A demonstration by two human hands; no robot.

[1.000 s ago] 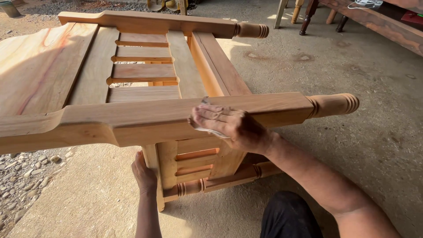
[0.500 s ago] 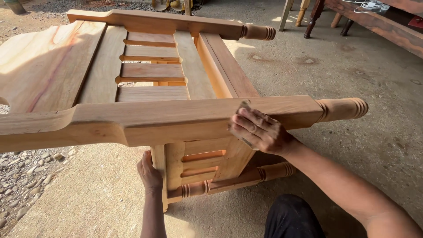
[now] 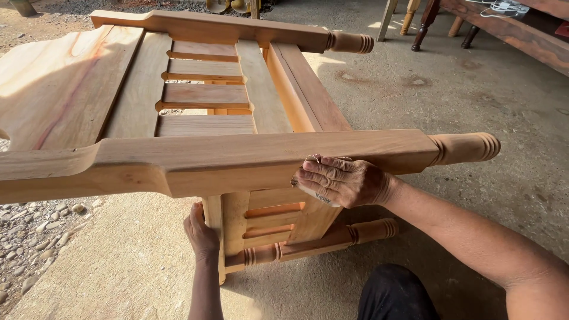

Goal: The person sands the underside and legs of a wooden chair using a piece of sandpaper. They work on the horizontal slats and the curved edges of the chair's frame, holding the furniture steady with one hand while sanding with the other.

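Head view, nearest first: the left hand [image 3: 201,232] is wrapped around the lower upright post of an unfinished pale-orange wooden chair [image 3: 195,106] lying tipped on its side, fingers closed on the post to steady it. Just up and to the right of it, the right hand [image 3: 341,181] lies flat, fingers together and pressed down on a small folded sheet of whitish sandpaper [image 3: 317,195], pinning it against the lower edge of the long squared wooden rail [image 3: 249,160] that crosses in front of the person. Against a second ago, this hand has slid right along the rail and dropped from its top face to its under edge, so the rubbing looks to be working round the rail's faces. The rail's long axis runs left to right, its turned round knob end [image 3: 465,148] pointing right, beyond the right hand. Beyond both hands lie the chair's slatted back and a second, parallel knobbed rail [image 3: 237,29], then bare concrete floor [image 3: 450,101] and other furniture legs [image 3: 427,24].
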